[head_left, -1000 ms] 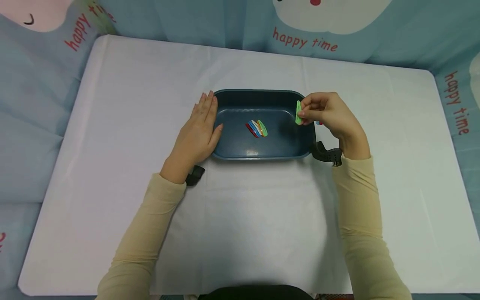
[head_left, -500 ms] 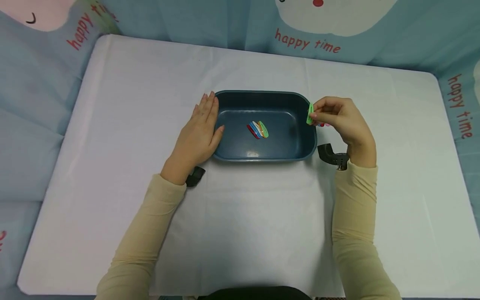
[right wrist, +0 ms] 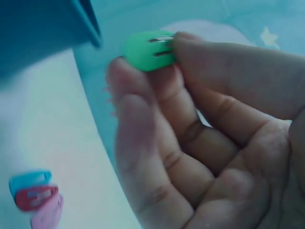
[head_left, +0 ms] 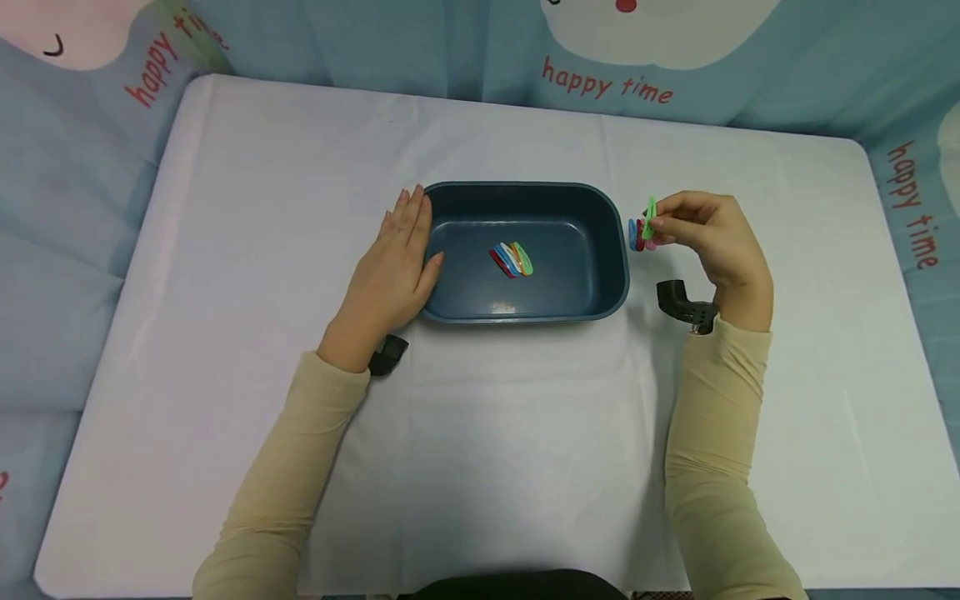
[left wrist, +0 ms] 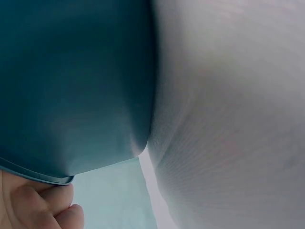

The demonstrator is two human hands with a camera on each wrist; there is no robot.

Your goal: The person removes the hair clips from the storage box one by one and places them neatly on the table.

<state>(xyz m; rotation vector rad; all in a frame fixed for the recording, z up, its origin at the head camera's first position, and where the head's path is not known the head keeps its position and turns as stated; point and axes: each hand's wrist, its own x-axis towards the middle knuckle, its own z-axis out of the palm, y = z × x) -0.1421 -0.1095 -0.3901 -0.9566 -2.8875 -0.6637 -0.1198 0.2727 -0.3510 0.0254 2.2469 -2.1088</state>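
My right hand pinches a green snap hair clip between thumb and fingertips, to the right of the dark blue basin. Beneath it on the table, a blue hair clip, a red hair clip and a pink hair clip lie side by side by the basin's right wall. With fingers straight, my left hand rests along the basin's left rim. Several hair clips in red, blue, white, orange and green lie in a row on the basin floor.
A white cloth covers the table. Blue printed curtain fabric hangs around its back and sides. A black camera mount sticks out from the right wrist, and another black mount from the left.
Holding the green hair clip, my right hand has moved right, from over the basin to beyond its right rim. The clips on the table there now show. My left hand stays in place.
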